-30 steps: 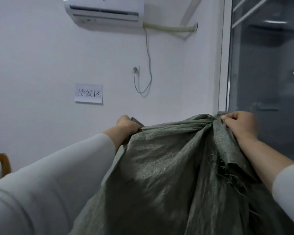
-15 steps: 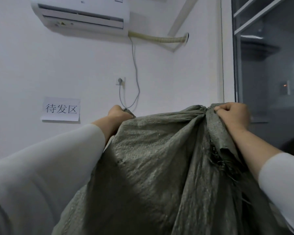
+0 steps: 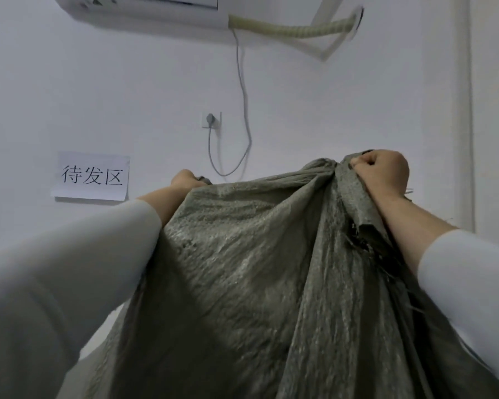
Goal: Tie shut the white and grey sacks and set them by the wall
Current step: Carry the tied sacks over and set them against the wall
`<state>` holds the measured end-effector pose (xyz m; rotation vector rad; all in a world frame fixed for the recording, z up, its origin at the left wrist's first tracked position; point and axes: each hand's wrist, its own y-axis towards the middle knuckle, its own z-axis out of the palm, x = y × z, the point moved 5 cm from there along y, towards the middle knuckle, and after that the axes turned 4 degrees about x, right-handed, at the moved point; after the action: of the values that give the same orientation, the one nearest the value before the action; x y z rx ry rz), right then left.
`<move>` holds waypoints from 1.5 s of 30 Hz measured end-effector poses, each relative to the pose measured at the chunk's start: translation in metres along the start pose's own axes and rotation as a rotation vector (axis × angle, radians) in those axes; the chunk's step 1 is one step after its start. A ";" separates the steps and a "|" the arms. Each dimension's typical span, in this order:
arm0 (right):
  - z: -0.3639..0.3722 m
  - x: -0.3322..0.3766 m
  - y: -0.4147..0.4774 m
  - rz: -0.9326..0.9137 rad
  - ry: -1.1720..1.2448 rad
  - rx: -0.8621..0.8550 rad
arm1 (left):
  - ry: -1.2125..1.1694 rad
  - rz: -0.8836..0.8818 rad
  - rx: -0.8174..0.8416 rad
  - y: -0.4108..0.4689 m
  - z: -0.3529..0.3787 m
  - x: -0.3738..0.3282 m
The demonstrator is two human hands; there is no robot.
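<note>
A grey-green woven sack (image 3: 257,269) hangs in front of me and fills the lower middle of the view. My left hand (image 3: 185,180) is closed on its top left corner, partly hidden behind the cloth. My right hand (image 3: 382,171) grips the bunched top right edge in a fist. Frayed threads hang from a torn edge under my right wrist. The sack's bottom is out of sight, and I see no white sack.
A white wall (image 3: 127,96) is straight ahead with a paper sign (image 3: 92,176) in black characters. A socket with a plug (image 3: 211,119) and a looping cable sit above the sack. An air conditioner (image 3: 144,7) and its hose run along the top. A white frame (image 3: 478,110) stands at right.
The view has swung left and tipped upward: the dark window at right has left the frame. Both hands keep their grip on the sack's top, held up toward the wall.
</note>
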<state>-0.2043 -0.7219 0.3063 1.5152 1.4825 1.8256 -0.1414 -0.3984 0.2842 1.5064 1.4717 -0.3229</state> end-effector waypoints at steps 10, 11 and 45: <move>0.096 -0.053 0.051 0.026 -0.075 -0.071 | -0.001 0.075 0.107 0.142 0.072 0.012; 0.106 -0.059 0.055 0.036 -0.085 -0.084 | -0.003 0.079 0.126 0.150 0.078 0.013; 0.304 -0.172 0.072 0.221 -0.011 0.048 | 0.447 0.002 0.163 0.218 0.269 0.166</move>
<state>0.1470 -0.7355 0.2461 1.7704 1.4112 1.9109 0.2019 -0.4567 0.1224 1.7905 1.8258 -0.1078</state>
